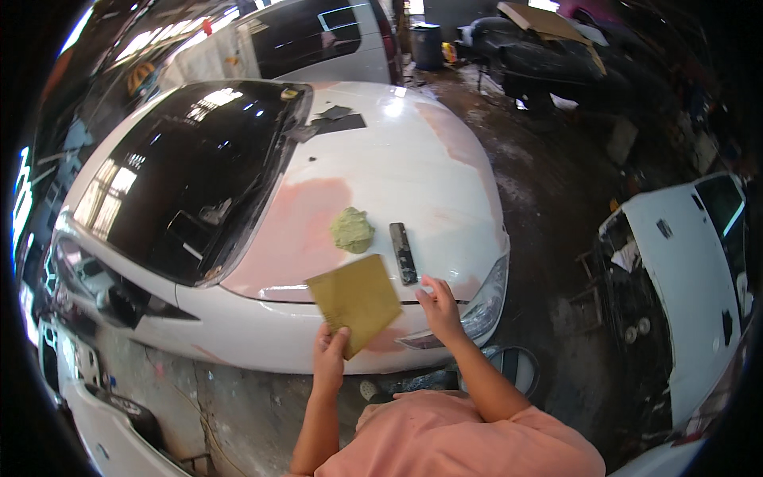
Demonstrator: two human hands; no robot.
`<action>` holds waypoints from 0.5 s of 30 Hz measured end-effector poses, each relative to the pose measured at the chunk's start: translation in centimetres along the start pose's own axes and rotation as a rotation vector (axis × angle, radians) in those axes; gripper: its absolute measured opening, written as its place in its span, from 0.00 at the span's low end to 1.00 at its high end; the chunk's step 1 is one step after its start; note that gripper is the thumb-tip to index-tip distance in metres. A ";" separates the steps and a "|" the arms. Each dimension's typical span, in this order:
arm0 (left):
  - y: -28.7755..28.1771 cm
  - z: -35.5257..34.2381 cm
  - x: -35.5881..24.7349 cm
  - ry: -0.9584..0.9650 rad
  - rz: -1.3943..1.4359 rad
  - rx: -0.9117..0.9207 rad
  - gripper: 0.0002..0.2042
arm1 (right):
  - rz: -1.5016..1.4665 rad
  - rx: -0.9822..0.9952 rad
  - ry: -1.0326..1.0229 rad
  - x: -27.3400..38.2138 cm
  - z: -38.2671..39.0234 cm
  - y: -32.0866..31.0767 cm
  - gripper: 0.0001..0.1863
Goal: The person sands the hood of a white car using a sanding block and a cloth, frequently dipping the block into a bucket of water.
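Note:
My left hand [332, 342] grips the lower left edge of a square, golden-yellow sheet of sandpaper [356, 304], thumb on top. The sheet is held above the near edge of a white car hood [413, 171] with pink filler patches. To its right my right hand [442, 312] is raised, fingers apart and nothing visible in them. Just beyond that hand lies a long, dark, scuffed sanding block [403, 254] on the hood. A crumpled pale green cloth [351, 230] rests to the left of the block, on the edge of a pink patch.
Dark sheet pieces [338, 122] lie on the hood near the windshield [203, 171]. By my feet stands a round bucket [515, 370]. A pale car door panel [683, 254] is at the right, a silver van [306, 40] and a dark drum [426, 46] behind.

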State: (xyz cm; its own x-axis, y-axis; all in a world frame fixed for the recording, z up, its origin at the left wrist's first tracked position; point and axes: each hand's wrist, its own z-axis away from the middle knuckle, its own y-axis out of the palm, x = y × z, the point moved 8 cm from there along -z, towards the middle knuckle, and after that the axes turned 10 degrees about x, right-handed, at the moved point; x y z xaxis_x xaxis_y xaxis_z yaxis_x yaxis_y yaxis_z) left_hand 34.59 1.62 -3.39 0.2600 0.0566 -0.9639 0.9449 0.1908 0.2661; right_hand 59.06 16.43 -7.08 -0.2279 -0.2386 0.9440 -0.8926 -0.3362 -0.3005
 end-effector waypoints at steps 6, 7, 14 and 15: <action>5.8 -0.3 4.9 -0.177 -0.172 0.341 0.17 | -0.787 0.262 0.083 1.1 4.5 -0.1 0.26; 6.1 -0.8 5.5 -0.201 -0.196 0.362 0.18 | -0.873 0.241 0.117 1.3 4.6 -0.4 0.25; 7.2 -3.7 5.1 -0.349 0.259 0.551 0.31 | -1.241 0.112 0.213 -0.1 6.2 -2.2 0.22; 7.1 -4.3 5.7 -0.398 0.362 0.490 0.39 | -1.297 0.094 0.210 0.3 6.1 -2.3 0.22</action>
State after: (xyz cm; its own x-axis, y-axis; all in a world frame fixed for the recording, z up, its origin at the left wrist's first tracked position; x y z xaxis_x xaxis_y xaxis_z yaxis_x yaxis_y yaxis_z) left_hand 41.90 7.49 -6.94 0.5374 -0.3459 -0.7691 0.7423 -0.2387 0.6261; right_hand 63.38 11.58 -6.93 0.7043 0.4457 0.5526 -0.4789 -0.2763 0.8333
